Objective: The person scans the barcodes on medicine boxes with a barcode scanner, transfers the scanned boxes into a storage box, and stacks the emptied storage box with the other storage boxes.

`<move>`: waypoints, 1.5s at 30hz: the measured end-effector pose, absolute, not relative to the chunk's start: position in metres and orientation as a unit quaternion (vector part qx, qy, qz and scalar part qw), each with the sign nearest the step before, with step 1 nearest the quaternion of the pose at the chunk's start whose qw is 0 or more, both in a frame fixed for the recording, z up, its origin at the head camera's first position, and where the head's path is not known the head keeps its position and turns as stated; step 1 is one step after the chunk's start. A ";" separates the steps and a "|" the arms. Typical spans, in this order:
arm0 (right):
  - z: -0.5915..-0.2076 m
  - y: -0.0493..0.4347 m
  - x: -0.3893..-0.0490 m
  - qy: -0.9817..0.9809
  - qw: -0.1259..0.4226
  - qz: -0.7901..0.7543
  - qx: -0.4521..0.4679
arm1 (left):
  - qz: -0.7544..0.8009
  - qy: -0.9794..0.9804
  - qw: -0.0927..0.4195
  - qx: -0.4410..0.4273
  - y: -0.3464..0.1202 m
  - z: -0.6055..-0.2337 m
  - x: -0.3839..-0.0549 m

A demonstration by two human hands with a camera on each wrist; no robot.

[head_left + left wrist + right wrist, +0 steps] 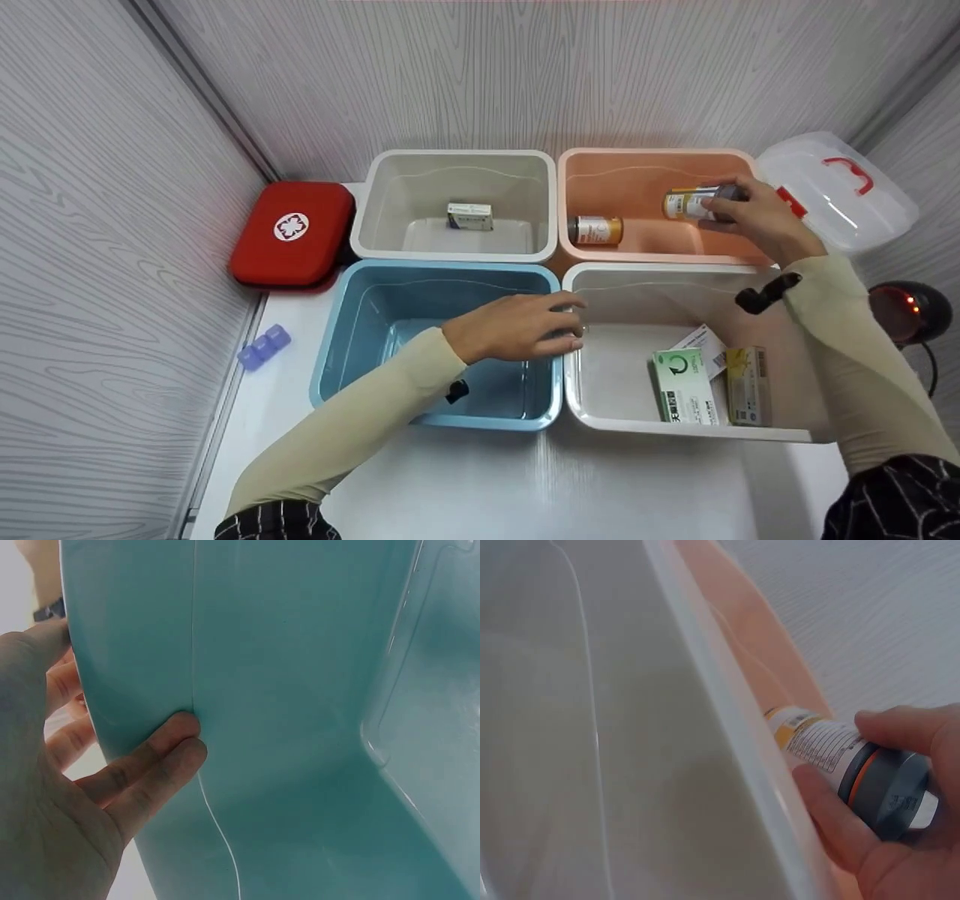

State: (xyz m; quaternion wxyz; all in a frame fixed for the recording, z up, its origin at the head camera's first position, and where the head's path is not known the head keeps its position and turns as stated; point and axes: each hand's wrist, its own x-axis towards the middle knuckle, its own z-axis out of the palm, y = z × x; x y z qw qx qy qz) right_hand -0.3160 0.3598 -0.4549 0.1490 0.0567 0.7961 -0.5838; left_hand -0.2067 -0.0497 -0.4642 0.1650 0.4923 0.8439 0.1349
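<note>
In my right hand [761, 214], a white and yellow pill bottle [686, 203] with a dark cap is held by its cap end, thumb and fingers round it. It is tilted nearly sideways inside the orange bin [652, 154]. The right wrist view shows the bottle's grey cap [889, 787] against the palm. A second bottle [598, 230], orange and white, lies at the bin's left end. My left hand [525, 326] rests loosely at the right rim of the blue bin [442, 422], two fairly straight fingers [165, 746] on its inner wall and others outside.
A grey bin [459, 154] holds a small box [470, 216]. Several medicine boxes, one green and white [686, 390], lie in the front right bin [697, 433]. A red first-aid case [292, 232], purple pill organizer [264, 347], clear lidded box [840, 187] and black device [909, 311] stand around.
</note>
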 end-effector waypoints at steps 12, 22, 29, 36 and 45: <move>-0.477 0.327 -0.338 0.838 0.140 -0.521 0.080 | 0.136 0.845 0.165 0.490 -0.049 -0.464 -0.206; -0.462 0.318 -0.313 0.854 0.064 -0.515 0.031 | 0.142 0.843 0.163 0.492 -0.049 -0.464 -0.205; -0.443 0.299 -0.266 0.866 0.003 -0.483 -0.130 | 0.145 0.841 0.155 0.498 -0.050 -0.465 -0.206; -0.444 0.295 -0.232 0.842 0.061 -0.485 -0.228 | 0.150 0.841 0.164 0.494 -0.049 -0.465 -0.207; -0.481 0.303 -0.208 0.860 0.235 -0.361 -0.274 | 0.147 0.843 0.167 0.490 -0.049 -0.465 -0.207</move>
